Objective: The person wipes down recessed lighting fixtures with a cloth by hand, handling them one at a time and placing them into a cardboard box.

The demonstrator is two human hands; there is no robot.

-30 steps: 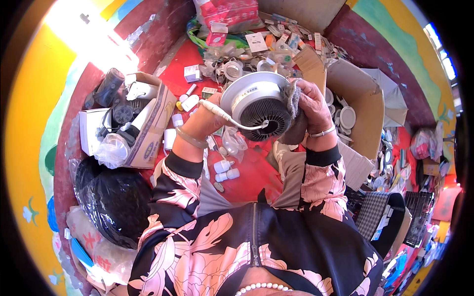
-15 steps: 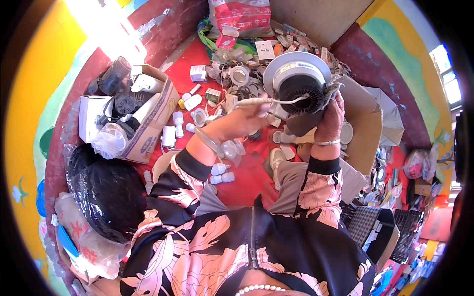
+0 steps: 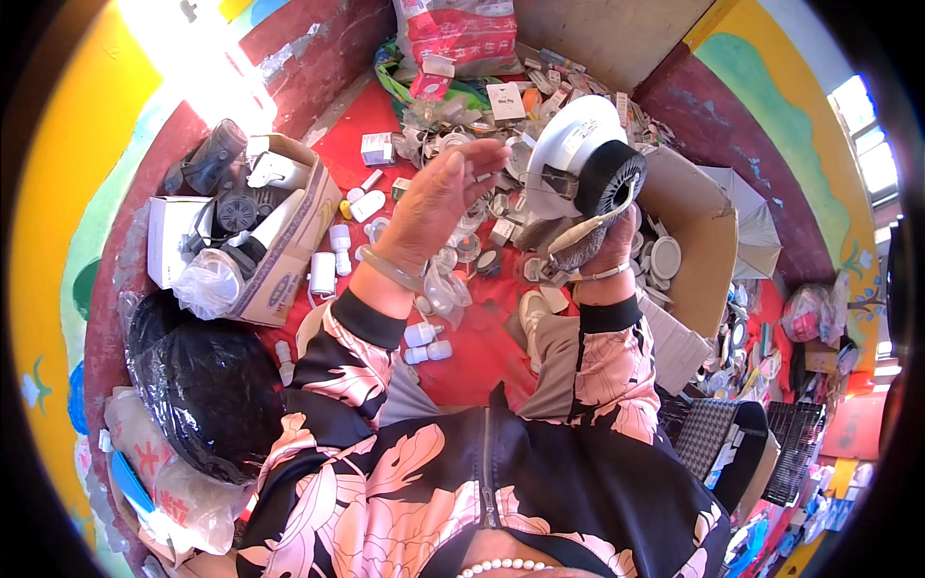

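Note:
A round downlight [image 3: 575, 135] with a broad white rim and a black finned heat sink [image 3: 607, 178] is tilted on its side in my right hand [image 3: 614, 249]. Its pale cord [image 3: 586, 227] hangs from the finned end across that hand. A grey rag [image 3: 578, 252] is bunched between my right fingers and the lamp, partly hiding the grip. My left hand [image 3: 434, 207] is raised to the left of the lamp, apart from it, fingers stretched out and holding nothing.
On the left stands a carton [image 3: 289, 241] of lamp parts beside a black plastic bag [image 3: 202, 385]. An open carton [image 3: 699, 217] with round white fittings is on the right. White bulbs [image 3: 429, 351] and small boxes [image 3: 378, 148] litter the red cloth [image 3: 472, 352].
My left hand has let go of the cord and moved up and left, opening. My right hand has tipped the downlight so its rim faces more to the left.

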